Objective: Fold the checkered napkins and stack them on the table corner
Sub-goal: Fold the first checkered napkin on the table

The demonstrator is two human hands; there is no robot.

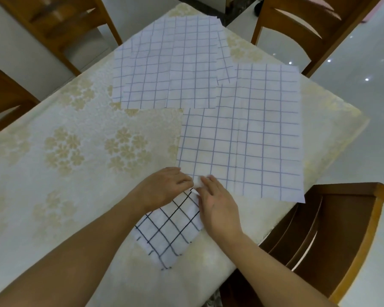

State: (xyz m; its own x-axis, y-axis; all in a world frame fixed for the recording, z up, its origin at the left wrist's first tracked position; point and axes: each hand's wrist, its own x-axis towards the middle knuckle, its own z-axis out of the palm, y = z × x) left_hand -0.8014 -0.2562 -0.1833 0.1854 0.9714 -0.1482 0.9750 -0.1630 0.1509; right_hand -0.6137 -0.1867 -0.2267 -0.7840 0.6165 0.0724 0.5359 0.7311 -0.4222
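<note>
A small folded napkin (pixel 167 235) with a dark grid lies near the table's front edge, between my forearms. My left hand (pixel 164 187) pinches its far corner with curled fingers. My right hand (pixel 217 202) lies on its right edge, fingers nearly straight, fingertips at the same corner. Just beyond the hands a large unfolded napkin (pixel 242 142) with a pale blue grid lies flat at the right. More unfolded napkins (pixel 169 65) overlap at the far end of the table.
The table (pixel 64 151) wears a cream cloth with a gold flower pattern. Wooden chairs stand around it: one at the near right (pixel 333 235), one at the far right (pixel 308 29), one at the far left (pixel 60 27), another at the left edge (pixel 2 100).
</note>
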